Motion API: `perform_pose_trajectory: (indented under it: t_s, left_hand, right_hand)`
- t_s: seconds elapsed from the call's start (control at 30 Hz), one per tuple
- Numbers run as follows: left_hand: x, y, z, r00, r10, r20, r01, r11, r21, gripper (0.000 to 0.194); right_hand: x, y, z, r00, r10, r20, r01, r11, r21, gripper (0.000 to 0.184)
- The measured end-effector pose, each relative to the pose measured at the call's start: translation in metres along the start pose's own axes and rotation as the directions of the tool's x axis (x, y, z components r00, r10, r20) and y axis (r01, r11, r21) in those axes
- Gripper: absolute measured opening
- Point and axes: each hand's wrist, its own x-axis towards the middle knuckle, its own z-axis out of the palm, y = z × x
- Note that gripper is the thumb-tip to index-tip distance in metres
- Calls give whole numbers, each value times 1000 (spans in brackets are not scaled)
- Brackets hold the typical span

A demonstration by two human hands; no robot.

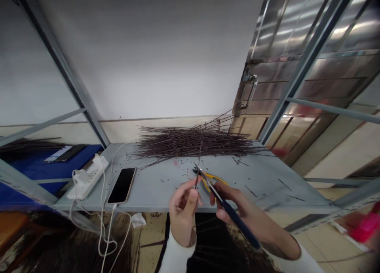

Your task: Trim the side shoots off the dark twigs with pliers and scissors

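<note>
My left hand (184,201), its fingers closed in a pinch, holds a thin dark stick (199,156) that points up and away from me. My right hand (227,198) is wrapped round scissors (212,186) with pointed metal blades and a long dark blue handle. Their tips are at the stick, just above my left fingertips; whether the blades touch it I cannot tell. Pliers with yellow handles (218,178) and black jaws lie on the shelf behind the scissors, partly hidden. Beyond both hands, a large pile of thin dark sticks (190,141) lies across the back.
The grey metal shelf (154,192) has upright posts at both sides and small dark scraps scattered on it. A phone (122,185) with a white cable lies at left beside a white power strip (89,176). Loose cables hang over the front edge. A metal door (267,91) stands behind right.
</note>
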Motion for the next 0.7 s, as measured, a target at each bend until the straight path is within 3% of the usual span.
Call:
perform_pose_trajectory:
  t_s: [0.1,0.43,0.7]
  left_hand:
    - [-3,-1,0,997,71,13,-72,992,107,33]
    - [-3,-3,-3,939,234,251,-309,894,325,25]
    - [-2,-2,-2,887,318,335,-442,794,416,27]
  right_hand:
    - [-2,-2,-13,997,25,79,-23,999,-37,44]
    - [-5,-13,-49,958,66,279,-53,997,-54,59]
    - [-2,-20,-65,899,179,399,-82,965,-249,47]
